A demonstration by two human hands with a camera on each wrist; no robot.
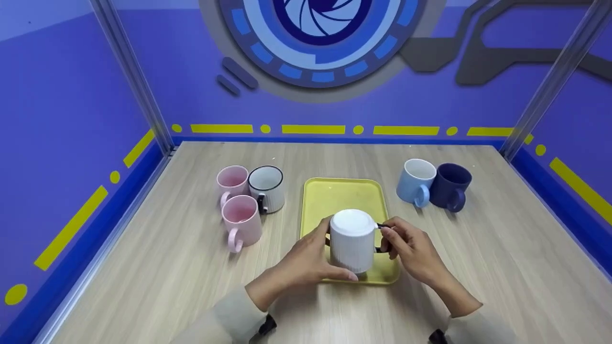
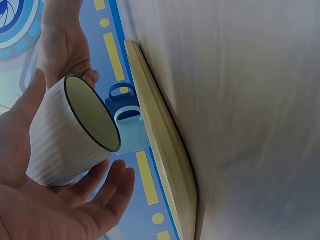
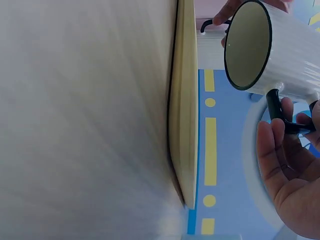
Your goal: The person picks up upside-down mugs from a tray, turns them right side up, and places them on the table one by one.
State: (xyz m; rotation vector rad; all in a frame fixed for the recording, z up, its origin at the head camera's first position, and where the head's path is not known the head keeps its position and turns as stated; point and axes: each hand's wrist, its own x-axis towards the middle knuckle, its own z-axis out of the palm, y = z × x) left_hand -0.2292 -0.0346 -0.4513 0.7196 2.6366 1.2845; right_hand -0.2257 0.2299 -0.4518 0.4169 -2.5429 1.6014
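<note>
A white ribbed mug [image 1: 353,248] with a black rim and black handle [image 3: 274,106] is held bottom up over the yellow tray [image 1: 342,191]. My left hand [image 1: 303,258] grips its body, thumb on the near side and fingers around the far side. On the other side my right hand [image 1: 415,251] pinches the handle between thumb and fingers. Both wrist views show the mug's open mouth facing down toward the tray, with a gap between them.
Left of the tray stand two pink mugs [image 1: 247,227] and a white mug [image 1: 272,197] with a black rim, close together. Light blue [image 1: 411,184] and dark blue [image 1: 447,186] mugs stand at the right. Purple panels [image 1: 191,105] bound the wooden table [image 1: 167,248].
</note>
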